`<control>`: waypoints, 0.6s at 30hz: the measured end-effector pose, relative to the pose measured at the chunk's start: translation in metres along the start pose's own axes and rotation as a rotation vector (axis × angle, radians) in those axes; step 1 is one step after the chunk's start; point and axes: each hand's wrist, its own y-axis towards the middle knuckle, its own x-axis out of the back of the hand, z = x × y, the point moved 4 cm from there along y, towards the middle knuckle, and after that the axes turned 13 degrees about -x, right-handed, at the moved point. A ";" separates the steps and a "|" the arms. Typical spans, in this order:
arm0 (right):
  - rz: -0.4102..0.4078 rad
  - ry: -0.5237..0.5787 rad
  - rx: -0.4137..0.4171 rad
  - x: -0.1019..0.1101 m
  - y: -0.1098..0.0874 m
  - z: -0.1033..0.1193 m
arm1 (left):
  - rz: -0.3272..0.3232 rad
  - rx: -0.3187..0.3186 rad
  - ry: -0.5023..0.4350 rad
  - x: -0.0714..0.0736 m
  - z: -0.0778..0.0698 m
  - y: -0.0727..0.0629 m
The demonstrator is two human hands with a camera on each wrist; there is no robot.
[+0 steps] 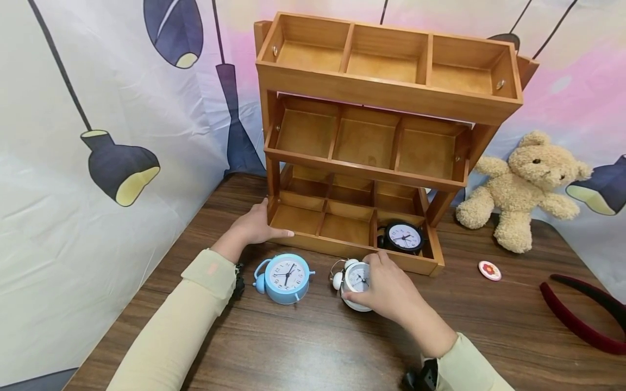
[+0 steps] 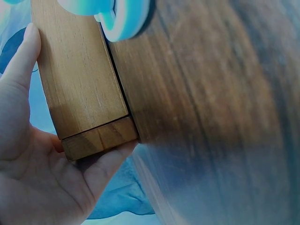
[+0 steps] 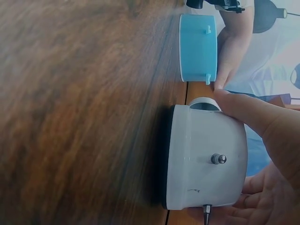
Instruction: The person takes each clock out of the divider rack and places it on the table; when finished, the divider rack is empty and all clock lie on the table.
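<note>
My left hand grips the lower left corner of a three-tier wooden shelf. In the left wrist view, its thumb lies along one edge and the fingers reach round the corner block. A white twin-bell alarm clock lies face up on the table before the shelf, held by my right hand. The right wrist view has the thumb at one side of the clock's casing and fingers at the other. Between the hands lies a light blue alarm clock, face up, untouched.
A black alarm clock sits in the bottom tier's front right compartment. Right of the shelf are a teddy bear, a round flower badge and a dark red headband. A printed cloth backdrop hangs behind the table.
</note>
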 end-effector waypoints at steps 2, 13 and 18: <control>0.010 -0.003 -0.004 0.000 0.000 0.000 | -0.001 0.000 0.001 -0.001 0.001 0.001; -0.065 0.016 -0.040 0.031 0.010 -0.013 | 0.005 -0.004 0.003 0.000 0.001 0.001; -0.106 0.018 -0.048 0.040 0.030 -0.031 | 0.005 0.003 -0.009 -0.001 0.001 0.000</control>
